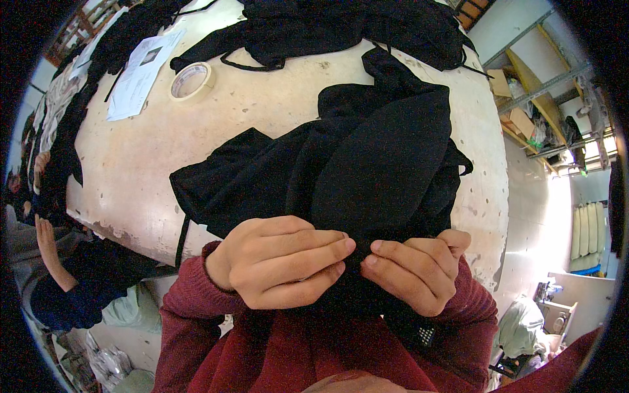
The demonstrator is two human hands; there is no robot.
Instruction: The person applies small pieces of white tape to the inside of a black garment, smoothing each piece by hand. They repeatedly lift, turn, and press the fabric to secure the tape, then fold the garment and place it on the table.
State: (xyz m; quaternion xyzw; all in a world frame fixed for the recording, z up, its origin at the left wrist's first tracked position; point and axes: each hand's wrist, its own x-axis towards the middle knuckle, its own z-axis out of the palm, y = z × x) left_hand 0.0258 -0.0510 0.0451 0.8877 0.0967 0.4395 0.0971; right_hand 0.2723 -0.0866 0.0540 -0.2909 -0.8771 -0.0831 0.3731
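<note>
A black cloth garment (380, 157) lies spread and folded over the near part of the table, its lower edge reaching toward my body. My left hand (282, 262) pinches that edge, fingers pressed together and pointing right. Close by, separated by a small gap, my right hand (419, 272) grips the same edge with its fingertips. The thumbs are mostly hidden under or behind the cloth. A thin black strap (183, 241) hangs from the garment's left side over the table edge.
More black garments (314, 29) are heaped at the far side of the pale worn table (131, 187). A tape roll (192, 81) lies beside printed sheets (143, 75). Another person's arm (54, 255) shows at left. Shelves (534, 92) stand to the right.
</note>
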